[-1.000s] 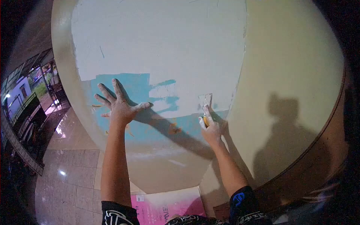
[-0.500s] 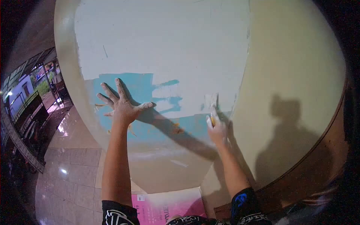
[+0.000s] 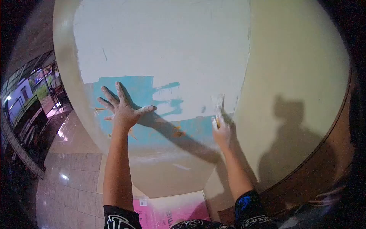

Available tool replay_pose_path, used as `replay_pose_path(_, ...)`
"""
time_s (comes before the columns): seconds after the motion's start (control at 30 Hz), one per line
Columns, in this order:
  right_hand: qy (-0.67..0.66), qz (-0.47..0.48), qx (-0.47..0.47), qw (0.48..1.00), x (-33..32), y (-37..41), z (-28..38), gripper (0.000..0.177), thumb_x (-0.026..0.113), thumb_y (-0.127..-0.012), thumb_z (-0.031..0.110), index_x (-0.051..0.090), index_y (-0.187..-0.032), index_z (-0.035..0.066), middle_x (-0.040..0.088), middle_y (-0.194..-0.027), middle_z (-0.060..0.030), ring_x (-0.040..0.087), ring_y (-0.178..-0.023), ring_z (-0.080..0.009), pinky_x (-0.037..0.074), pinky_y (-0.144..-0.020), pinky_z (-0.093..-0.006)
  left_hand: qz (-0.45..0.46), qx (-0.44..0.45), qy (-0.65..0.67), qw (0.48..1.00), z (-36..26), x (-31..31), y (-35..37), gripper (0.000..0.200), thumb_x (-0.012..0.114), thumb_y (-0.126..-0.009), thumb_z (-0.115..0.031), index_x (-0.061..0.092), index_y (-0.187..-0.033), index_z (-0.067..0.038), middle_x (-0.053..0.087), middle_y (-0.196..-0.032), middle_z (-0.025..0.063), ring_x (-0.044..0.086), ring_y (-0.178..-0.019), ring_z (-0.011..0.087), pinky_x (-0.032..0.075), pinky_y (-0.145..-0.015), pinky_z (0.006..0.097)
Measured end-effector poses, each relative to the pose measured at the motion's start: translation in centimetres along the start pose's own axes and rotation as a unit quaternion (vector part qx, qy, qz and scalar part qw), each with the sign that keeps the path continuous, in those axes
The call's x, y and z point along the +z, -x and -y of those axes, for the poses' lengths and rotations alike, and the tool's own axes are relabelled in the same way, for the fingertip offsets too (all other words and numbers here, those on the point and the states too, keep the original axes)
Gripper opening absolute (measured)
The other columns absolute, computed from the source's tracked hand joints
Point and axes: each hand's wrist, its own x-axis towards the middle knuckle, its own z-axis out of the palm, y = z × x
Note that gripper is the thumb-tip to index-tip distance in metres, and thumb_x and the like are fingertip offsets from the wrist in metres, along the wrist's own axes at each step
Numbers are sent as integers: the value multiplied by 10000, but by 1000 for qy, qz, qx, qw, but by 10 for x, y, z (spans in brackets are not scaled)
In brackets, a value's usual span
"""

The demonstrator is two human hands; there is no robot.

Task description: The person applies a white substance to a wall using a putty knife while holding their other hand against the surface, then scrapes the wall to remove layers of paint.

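My left hand (image 3: 127,111), dusted with white, rests spread against a blue painted patch (image 3: 141,87) of the wall. My right hand (image 3: 224,129) grips a putty knife (image 3: 219,102) by its yellowish handle, its blade up against the wall near the lower right edge of the white coating (image 3: 164,42). White material is smeared on the blade and on my right fingers. Blue streaks (image 3: 171,107) show through the white between my hands. Orange marks (image 3: 178,132) dot the blue strip below.
A beige wall (image 3: 301,57) meets the coated wall at a corner on the right and carries my shadow. A pink printed box or sheet (image 3: 171,210) lies at the wall's foot. Shiny floor tiles (image 3: 70,175) and a railing (image 3: 32,110) are at the left.
My right hand and the putty knife have shifted slightly right, and the blade looks more edge-on. My left hand stays spread on the blue patch. The view has moved a little.
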Motion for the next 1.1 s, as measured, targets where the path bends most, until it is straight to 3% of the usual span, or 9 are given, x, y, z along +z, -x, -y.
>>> replay_pose_path(0.03,71,28,57,995,5,-13,-5,512,542,-986,310,436,-1477,208,673,-1122,-218,656,-934,-421,519,-832,-462,5,4,-2,1000,-1,1,1,1641,743,-320,-893,-33,-1587,-196,-322,-1557,246,-310,-1383,545,16,-1014,826)
replay_pose_path(0.17,87,109,171,975,-41,-89,63,456,513,-987,406,577,-1316,97,677,-985,-251,642,-972,-431,500,-832,-488,-42,35,-11,998,12,17,-7,1630,770,-343,-869,-34,-1586,-187,-316,-1553,264,-307,-1382,551,6,-998,836)
replay_pose_path(0.33,62,83,95,990,-11,-11,15,464,576,-962,283,527,-1397,129,677,-992,-235,647,-919,-429,508,-807,-481,9,-1,6,1000,-8,-9,2,1634,785,-342,-855,-41,-1585,-187,-329,-1549,257,-309,-1380,552,15,-1006,832)
replay_pose_path(0.4,110,-48,-118,986,1,14,-2,500,600,-941,224,504,-1427,155,670,-966,-234,647,-853,-431,520,-745,-483,-9,16,8,1000,-4,-4,1,1634,791,-346,-848,-51,-1584,-193,-325,-1553,252,-300,-1382,557,8,-990,844)
replay_pose_path(0.53,70,84,104,989,-20,-30,32,478,591,-946,255,524,-1409,156,667,-929,-238,648,-829,-438,528,-725,-485,-70,71,23,995,17,20,-9,1626,778,-349,-860,-49,-1585,-202,-333,-1549,253,-313,-1376,555,-22,-971,852)
replay_pose_path(0.63,110,42,10,993,-28,-72,21,521,555,-967,334,475,-1454,169,627,-702,-217,653,-679,-370,493,-652,-504,-43,46,15,998,10,12,-6,1620,764,-353,-873,-42,-1586,-198,-318,-1551,268,-303,-1378,560,-22,-971,851)
replay_pose_path(0.77,84,95,148,981,-27,-32,26,528,574,-952,277,460,-1453,157,652,-1125,-254,616,-1036,-450,508,-896,-491,-33,35,12,999,6,6,-3,1619,761,-350,-877,-37,-1587,-202,-317,-1554,259,-296,-1380,565,-21,-981,845)
replay_pose_path(0.8,66,53,71,994,-14,-5,1,567,562,-955,261,405,-1489,158,576,-1334,-209,558,-1192,-427,476,-995,-459,-18,23,12,1000,2,1,-1,1626,758,-353,-879,-39,-1585,-180,-314,-1552,269,-291,-1381,566,-19,-1004,829)
replay_pose_path(1.1,99,141,222,960,-56,-77,28,510,511,-989,323,450,-1464,149,611,-1241,-259,581,-1159,-422,462,-997,-468,-35,36,8,999,2,4,-2,1619,764,-356,-874,-33,-1586,-186,-305,-1552,280,-274,-1386,573,-30,-967,850)
